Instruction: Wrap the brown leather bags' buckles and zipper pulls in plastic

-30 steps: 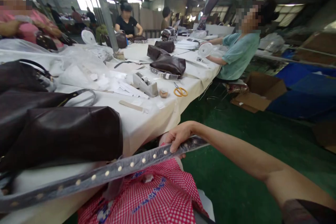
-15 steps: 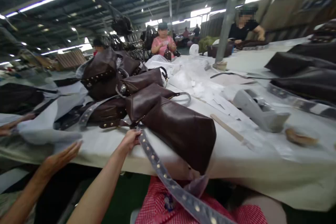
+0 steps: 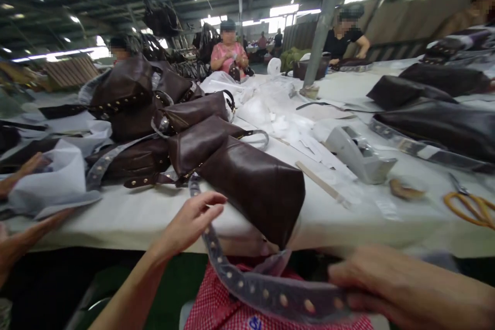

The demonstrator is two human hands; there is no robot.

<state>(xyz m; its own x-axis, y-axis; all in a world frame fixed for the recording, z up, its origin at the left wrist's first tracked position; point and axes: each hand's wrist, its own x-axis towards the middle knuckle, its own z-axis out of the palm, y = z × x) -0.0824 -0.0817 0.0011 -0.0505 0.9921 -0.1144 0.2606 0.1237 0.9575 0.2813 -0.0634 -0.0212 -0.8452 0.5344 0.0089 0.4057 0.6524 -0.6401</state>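
Note:
A dark brown leather handbag (image 3: pixel 255 180) lies on its side at the table's front edge. Its long studded strap (image 3: pixel 266 291), wrapped in clear plastic film, curves down over my lap. My right hand (image 3: pixel 381 278), blurred at the lower right, grips the strap's far end. Above the strap near the bag, my left hand (image 3: pixel 199 219) hovers with thumb and fingers apart, holding nothing. Several more brown bags (image 3: pixel 201 144) are heaped behind and to the left, some with wrapped straps.
A co-worker's hands (image 3: pixel 27 234) handle white sheet material (image 3: pixel 58 178) at left. A grey tape dispenser (image 3: pixel 358 157), a flat strip (image 3: pixel 323 183) and yellow-handled scissors (image 3: pixel 469 206) lie right. More dark bags (image 3: pixel 436 124) stand beyond them. A metal post (image 3: pixel 323 26) rises behind.
My left hand has let go of the strap near the bag and opened. My right hand has come into view with the strap's other end. The view has turned slightly right.

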